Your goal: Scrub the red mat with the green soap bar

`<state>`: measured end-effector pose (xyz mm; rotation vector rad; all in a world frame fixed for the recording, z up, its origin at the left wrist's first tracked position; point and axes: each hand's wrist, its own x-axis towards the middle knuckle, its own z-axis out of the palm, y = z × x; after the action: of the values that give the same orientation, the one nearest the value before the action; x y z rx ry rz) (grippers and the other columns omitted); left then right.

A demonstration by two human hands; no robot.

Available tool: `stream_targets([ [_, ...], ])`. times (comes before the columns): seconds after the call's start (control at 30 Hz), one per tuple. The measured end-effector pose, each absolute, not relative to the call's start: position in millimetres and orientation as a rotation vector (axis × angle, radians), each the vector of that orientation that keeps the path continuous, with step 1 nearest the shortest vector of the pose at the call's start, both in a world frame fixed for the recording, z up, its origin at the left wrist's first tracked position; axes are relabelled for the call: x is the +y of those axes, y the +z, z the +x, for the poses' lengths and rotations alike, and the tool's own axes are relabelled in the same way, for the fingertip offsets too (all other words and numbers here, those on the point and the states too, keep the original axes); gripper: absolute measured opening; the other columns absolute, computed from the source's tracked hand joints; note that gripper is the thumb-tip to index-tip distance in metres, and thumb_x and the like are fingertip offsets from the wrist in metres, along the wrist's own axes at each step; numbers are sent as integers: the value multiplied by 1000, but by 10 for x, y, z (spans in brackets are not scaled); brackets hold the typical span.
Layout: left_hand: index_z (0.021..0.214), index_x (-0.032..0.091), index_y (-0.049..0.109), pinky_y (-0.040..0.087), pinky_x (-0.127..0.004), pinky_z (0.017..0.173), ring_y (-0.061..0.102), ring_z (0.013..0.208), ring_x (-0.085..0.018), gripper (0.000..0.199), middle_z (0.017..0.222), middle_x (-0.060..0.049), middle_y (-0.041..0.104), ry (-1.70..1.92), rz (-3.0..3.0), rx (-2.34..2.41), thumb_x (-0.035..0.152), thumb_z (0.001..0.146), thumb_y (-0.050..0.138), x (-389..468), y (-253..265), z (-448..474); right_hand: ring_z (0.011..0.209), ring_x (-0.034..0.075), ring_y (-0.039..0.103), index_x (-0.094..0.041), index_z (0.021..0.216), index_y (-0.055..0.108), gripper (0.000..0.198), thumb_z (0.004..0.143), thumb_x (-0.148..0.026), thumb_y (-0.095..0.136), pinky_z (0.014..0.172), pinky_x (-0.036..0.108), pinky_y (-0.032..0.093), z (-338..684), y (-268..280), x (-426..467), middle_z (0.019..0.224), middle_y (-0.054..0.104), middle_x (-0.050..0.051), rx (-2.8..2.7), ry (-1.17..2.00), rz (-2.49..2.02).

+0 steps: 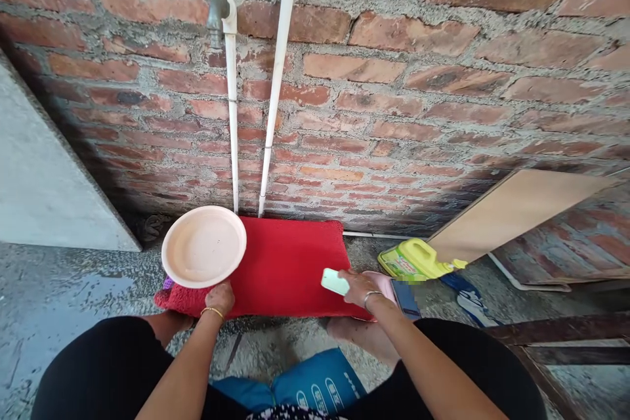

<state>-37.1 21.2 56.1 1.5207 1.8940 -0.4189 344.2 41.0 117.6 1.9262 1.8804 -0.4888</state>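
My left hand (220, 298) is closed at the near rim of a pale pink plastic basin (204, 246); its fingers are partly hidden. The basin is over the left end of a red cloth or mat (290, 262) spread out along the wall. Over the cloth's right end, my right hand (358, 287) grips a pale mint-green oblong block (335, 281) with rounded corners. Whether this is a brush or a bar of soap I cannot tell. Beyond that hand, part of a pink container (381, 283) shows.
A yellow-green detergent jug (413, 261) lies on the wet concrete floor to the right, near a leaning board (516, 210) and a blue-and-white slipper (472, 305). White pipes (275, 92) and a tap (215, 13) run up the brick wall. Blue fabric (317, 384) is between my legs.
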Motion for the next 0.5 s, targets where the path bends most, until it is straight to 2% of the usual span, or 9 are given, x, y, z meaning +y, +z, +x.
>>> stream_targets([
  [0.1,121,18,54,47,-35,89,60,112,-23,40,123,-16,61,-419,1520,1895,14,85,36,212,585,-372,101,27,59,-27,110,63,56,57,-9,64,87,37,41,3629,1312,388,112,62,9,1793,-381,1963],
  [0.2,124,17,52,46,-35,89,60,112,-23,42,124,-17,61,-418,1518,1895,15,85,36,206,605,-367,100,26,59,-24,108,64,48,61,-15,63,85,36,40,3345,1415,444,110,62,9,1888,-394,1911],
  [0.33,125,15,51,46,-34,89,60,111,-23,42,124,-17,61,-419,1527,1892,14,85,37,193,608,-358,100,24,57,-26,112,61,51,61,-26,68,86,34,40,2535,1375,583,113,59,6,2116,-531,1779],
  [0.5,122,16,52,46,-36,90,60,112,-24,37,122,-17,62,-431,1539,1894,21,87,40,192,578,-349,104,24,55,-28,117,58,56,63,-29,72,88,34,38,1706,1133,710,116,58,4,2334,-722,1645],
])
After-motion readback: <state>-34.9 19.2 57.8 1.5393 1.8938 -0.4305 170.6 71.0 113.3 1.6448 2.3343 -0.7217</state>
